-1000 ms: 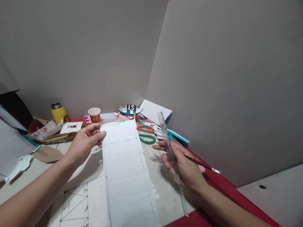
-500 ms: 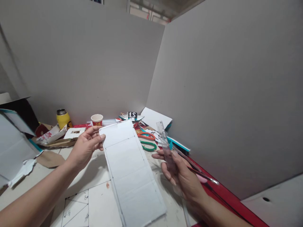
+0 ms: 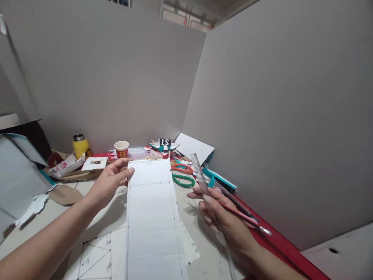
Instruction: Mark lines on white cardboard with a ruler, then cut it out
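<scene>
A gap is noted over the table (image 3: 208, 254) between the board (image 3: 150, 217) and the right hand (image 3: 223, 214). The tilted ruler (image 3: 199, 175) intrudes from its right; the scissors (image 3: 183, 181) obstruct its far end. The left hand (image 3: 112, 181) occupies the board's far left corner, with the cup (image 3: 121, 149) and bottle (image 3: 81, 147) standing beyond. Above these, open air extends to the rear panel (image 3: 107, 85); the right panel (image 3: 276, 112) limits sideways passage.

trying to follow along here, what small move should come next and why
Probably lower the white sheet flat onto the table: the left hand pinches its far left corner, apparently raised, and the right hand holds the ruler clear of its marked lines.
</scene>
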Demonstrator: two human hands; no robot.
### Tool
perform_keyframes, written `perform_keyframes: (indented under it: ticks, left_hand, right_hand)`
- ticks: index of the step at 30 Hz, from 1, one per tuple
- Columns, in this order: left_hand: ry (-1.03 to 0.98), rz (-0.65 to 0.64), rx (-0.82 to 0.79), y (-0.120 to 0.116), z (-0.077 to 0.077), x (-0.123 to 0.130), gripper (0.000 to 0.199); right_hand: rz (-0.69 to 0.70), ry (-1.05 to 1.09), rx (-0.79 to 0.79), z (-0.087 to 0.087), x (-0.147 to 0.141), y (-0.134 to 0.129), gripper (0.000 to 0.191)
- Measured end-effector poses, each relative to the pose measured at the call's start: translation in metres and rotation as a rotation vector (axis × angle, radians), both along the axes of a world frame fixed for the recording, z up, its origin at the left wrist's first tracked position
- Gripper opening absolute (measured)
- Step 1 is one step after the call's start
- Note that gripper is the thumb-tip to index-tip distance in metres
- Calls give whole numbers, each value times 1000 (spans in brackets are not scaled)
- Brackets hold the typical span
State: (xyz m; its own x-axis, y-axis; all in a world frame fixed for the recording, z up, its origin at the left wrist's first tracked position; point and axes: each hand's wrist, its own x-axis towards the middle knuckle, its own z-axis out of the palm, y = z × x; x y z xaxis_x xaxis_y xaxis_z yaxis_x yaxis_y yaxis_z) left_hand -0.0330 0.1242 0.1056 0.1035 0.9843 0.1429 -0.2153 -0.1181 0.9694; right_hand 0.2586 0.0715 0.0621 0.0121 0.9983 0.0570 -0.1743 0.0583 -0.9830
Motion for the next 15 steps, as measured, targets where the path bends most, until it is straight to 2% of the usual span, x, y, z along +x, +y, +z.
perform_keyframes:
  ticks: [6, 11, 15]
  left_hand:
    - [75, -10, 36, -5, 6, -1, 29]
    - [317, -101, 129, -21, 19, 5, 38]
    - [466, -149, 154, -31, 17, 20, 38]
  right_hand:
    - [2, -16, 27, -3, 1, 0, 36]
    - [3, 24, 29, 2, -1, -7, 34]
    - [98, 59, -4, 5, -8, -16, 33]
